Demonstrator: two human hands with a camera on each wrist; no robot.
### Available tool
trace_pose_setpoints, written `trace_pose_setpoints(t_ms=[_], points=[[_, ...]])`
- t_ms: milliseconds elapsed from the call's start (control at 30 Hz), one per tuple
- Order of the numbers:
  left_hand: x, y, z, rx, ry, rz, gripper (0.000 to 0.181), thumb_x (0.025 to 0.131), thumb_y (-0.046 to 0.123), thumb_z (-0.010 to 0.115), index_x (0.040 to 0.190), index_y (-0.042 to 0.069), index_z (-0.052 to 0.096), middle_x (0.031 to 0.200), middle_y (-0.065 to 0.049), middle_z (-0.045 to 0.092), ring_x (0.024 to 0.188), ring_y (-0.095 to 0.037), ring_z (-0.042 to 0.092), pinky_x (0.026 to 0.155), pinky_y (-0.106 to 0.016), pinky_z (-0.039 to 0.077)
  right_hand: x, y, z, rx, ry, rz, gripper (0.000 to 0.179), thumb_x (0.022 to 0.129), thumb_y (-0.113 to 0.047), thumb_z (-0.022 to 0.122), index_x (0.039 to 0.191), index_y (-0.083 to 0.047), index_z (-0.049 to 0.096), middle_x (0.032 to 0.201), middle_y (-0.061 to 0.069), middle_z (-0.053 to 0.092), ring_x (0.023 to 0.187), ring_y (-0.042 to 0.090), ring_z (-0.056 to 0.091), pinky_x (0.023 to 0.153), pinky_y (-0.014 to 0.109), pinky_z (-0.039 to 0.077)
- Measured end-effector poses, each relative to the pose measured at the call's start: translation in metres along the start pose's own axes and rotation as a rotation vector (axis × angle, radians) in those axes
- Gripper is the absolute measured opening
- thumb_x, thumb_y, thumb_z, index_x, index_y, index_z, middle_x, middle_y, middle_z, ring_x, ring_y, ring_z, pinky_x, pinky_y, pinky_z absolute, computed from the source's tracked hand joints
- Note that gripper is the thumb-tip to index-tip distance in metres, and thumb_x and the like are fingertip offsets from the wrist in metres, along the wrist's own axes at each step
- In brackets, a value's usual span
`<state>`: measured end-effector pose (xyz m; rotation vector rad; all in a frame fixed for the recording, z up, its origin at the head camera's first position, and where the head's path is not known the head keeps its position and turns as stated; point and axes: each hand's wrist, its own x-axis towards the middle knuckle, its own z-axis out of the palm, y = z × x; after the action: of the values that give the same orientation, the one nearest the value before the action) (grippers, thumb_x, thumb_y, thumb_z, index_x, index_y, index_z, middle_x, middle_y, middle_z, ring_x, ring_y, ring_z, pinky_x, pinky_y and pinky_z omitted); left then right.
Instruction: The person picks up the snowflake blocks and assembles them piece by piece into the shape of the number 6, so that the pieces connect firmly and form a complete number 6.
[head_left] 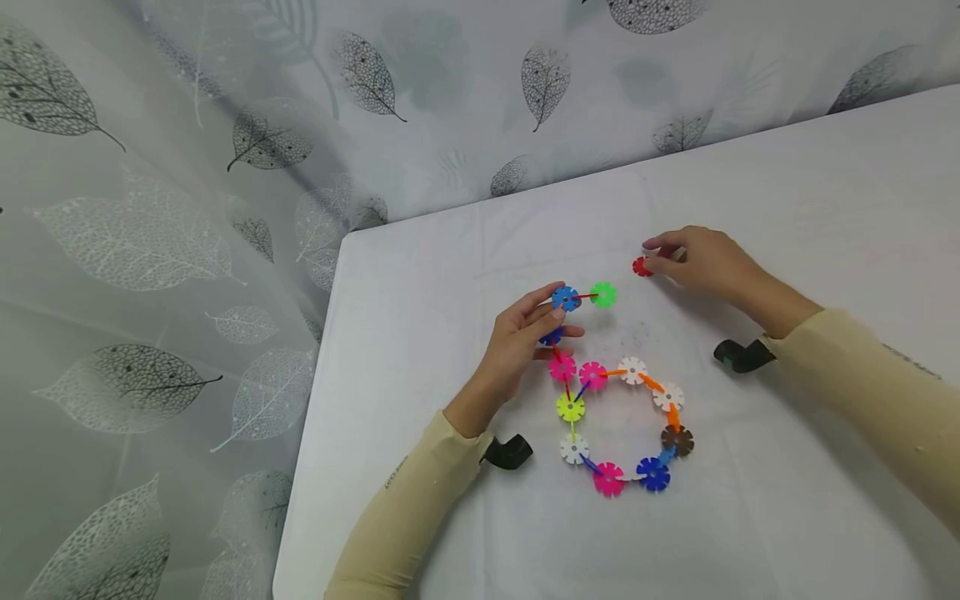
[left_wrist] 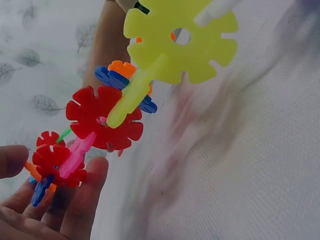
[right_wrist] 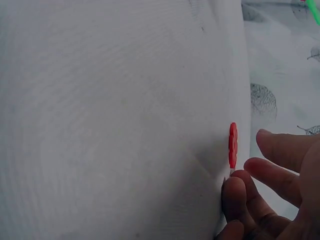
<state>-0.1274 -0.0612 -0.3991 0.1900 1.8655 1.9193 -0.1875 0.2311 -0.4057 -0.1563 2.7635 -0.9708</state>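
My left hand pinches a blue slotted snowflake disc near the end of a linked chain. A green disc sticks out to its right, joined by an edge-on red disc. Below the hand the chain runs through a pink disc and a yellow disc into a closed ring of several coloured discs. In the left wrist view the yellow disc looms close, the fingers farther off. Apart from the chain, my right hand holds a red disc at its fingertips; a sliver of white shows beneath it.
White cloth covers the table, whose back edge meets a leaf-patterned curtain. A black wrist piece sits at the left cuff, and another black piece at the right cuff.
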Motion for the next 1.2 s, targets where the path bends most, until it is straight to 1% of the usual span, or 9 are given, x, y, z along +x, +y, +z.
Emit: trace_pose_setpoints(t_ms=[200, 300, 400, 533, 633, 767, 867, 1000, 1200], points=[[-0.001, 0.001, 0.000, 0.008, 0.003, -0.001, 0.050, 0.104, 0.020, 0.058, 0.152, 0.015, 0.047, 0.131, -0.001, 0.067, 0.102, -0.020, 0.072, 0.069, -0.028, 0.054, 0.003, 0.003, 0.006, -0.055, 0.014, -0.048, 0.041, 0.095, -0.025, 0.069, 0.131, -0.005, 0.067, 0.111, 0.018, 0.064, 0.096, 0.033, 0.056, 0.072, 0.042, 0.046], [-0.001, 0.000, 0.001, 0.004, 0.013, -0.003, 0.049, 0.104, 0.020, 0.059, 0.152, 0.015, 0.048, 0.129, -0.001, 0.068, 0.101, -0.021, 0.073, 0.069, -0.028, 0.054, 0.003, 0.003, 0.006, -0.072, 0.007, -0.052, 0.039, 0.093, -0.022, 0.071, 0.128, -0.005, 0.068, 0.110, 0.019, 0.064, 0.097, 0.034, 0.056, 0.073, 0.044, 0.047], [0.000, -0.001, 0.001, 0.004, 0.019, -0.007, 0.049, 0.104, 0.020, 0.060, 0.151, 0.016, 0.048, 0.129, -0.001, 0.068, 0.101, -0.021, 0.073, 0.068, -0.028, 0.054, 0.003, 0.002, 0.005, -0.063, -0.002, -0.041, 0.039, 0.092, -0.023, 0.073, 0.125, -0.004, 0.068, 0.109, 0.018, 0.063, 0.097, 0.034, 0.056, 0.076, 0.046, 0.046], [0.000, -0.001, 0.002, 0.001, 0.022, -0.012, 0.049, 0.104, 0.020, 0.060, 0.151, 0.016, 0.049, 0.129, -0.001, 0.068, 0.101, -0.021, 0.073, 0.068, -0.027, 0.054, 0.001, 0.000, 0.004, 0.001, -0.017, -0.006, 0.038, 0.089, -0.026, 0.078, 0.117, -0.004, 0.067, 0.105, 0.016, 0.062, 0.094, 0.034, 0.054, 0.072, 0.043, 0.045], [0.000, -0.001, 0.001, -0.011, 0.022, -0.014, 0.048, 0.104, 0.019, 0.059, 0.151, 0.015, 0.049, 0.130, -0.001, 0.068, 0.102, -0.022, 0.073, 0.068, -0.027, 0.054, -0.003, -0.004, 0.006, 0.045, -0.040, 0.007, 0.033, 0.086, -0.027, 0.081, 0.109, -0.005, 0.070, 0.097, 0.011, 0.064, 0.089, 0.031, 0.054, 0.067, 0.039, 0.045], [0.001, -0.001, 0.000, -0.012, 0.019, -0.013, 0.048, 0.104, 0.018, 0.059, 0.151, 0.014, 0.048, 0.131, -0.005, 0.067, 0.103, -0.024, 0.072, 0.068, -0.027, 0.054, -0.008, -0.010, 0.011, 0.081, -0.097, -0.015, 0.028, 0.085, -0.030, 0.083, 0.102, -0.008, 0.075, 0.084, 0.003, 0.069, 0.081, 0.025, 0.058, 0.068, 0.037, 0.045], [0.000, 0.000, 0.001, -0.013, 0.023, -0.015, 0.048, 0.104, 0.019, 0.059, 0.151, 0.015, 0.049, 0.132, -0.005, 0.066, 0.103, -0.025, 0.072, 0.068, -0.027, 0.054, -0.013, -0.012, 0.013, 0.117, -0.133, -0.041, 0.028, 0.086, -0.032, 0.083, 0.100, -0.010, 0.076, 0.078, 0.000, 0.072, 0.076, 0.021, 0.062, 0.069, 0.037, 0.045], [0.001, -0.001, 0.001, -0.019, 0.033, -0.024, 0.048, 0.104, 0.018, 0.059, 0.151, 0.014, 0.049, 0.132, -0.005, 0.066, 0.102, -0.024, 0.072, 0.067, -0.025, 0.054, -0.021, -0.013, 0.015, 0.195, -0.158, -0.056, 0.031, 0.087, -0.035, 0.082, 0.104, -0.009, 0.076, 0.083, 0.002, 0.076, 0.083, 0.018, 0.068, 0.073, 0.036, 0.045], [0.001, -0.002, 0.001, -0.020, 0.048, -0.030, 0.047, 0.104, 0.018, 0.059, 0.150, 0.015, 0.050, 0.131, -0.003, 0.067, 0.101, -0.023, 0.073, 0.067, -0.025, 0.054, -0.030, -0.014, 0.014, 0.345, -0.157, -0.028, 0.036, 0.090, -0.034, 0.079, 0.112, -0.007, 0.070, 0.096, 0.004, 0.077, 0.095, 0.016, 0.070, 0.077, 0.034, 0.048]])
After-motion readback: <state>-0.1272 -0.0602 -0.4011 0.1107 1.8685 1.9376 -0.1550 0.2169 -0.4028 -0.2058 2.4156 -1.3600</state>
